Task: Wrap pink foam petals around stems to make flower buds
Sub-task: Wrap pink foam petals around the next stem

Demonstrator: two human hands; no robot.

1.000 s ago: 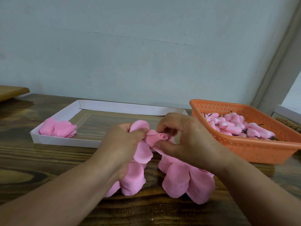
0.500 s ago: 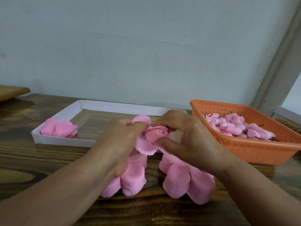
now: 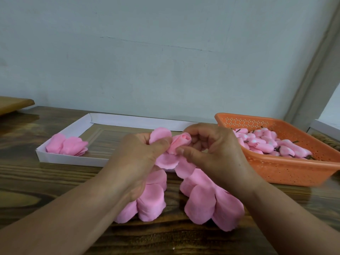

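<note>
Both hands are working mid-table, near the front edge. Left hand [image 3: 136, 162] is pinching the pink foam petals [image 3: 166, 159] at the base of the flower bud [image 3: 181, 142]. Right hand [image 3: 215, 153] is pinching the bud's side, thumb against curled fingers. A petal strip [image 3: 207, 199] is trailing down toward the front edge. Orange basket [image 3: 287, 170] of buds is sitting at the right edge, white tray [image 3: 73, 159] toward the back left.

You have one view only, from the camera on your head. It looks forward and down over your forearms at the wooden table [image 3: 46, 181], close to your hands, and faces the pale wall [image 3: 165, 52] behind.
</note>
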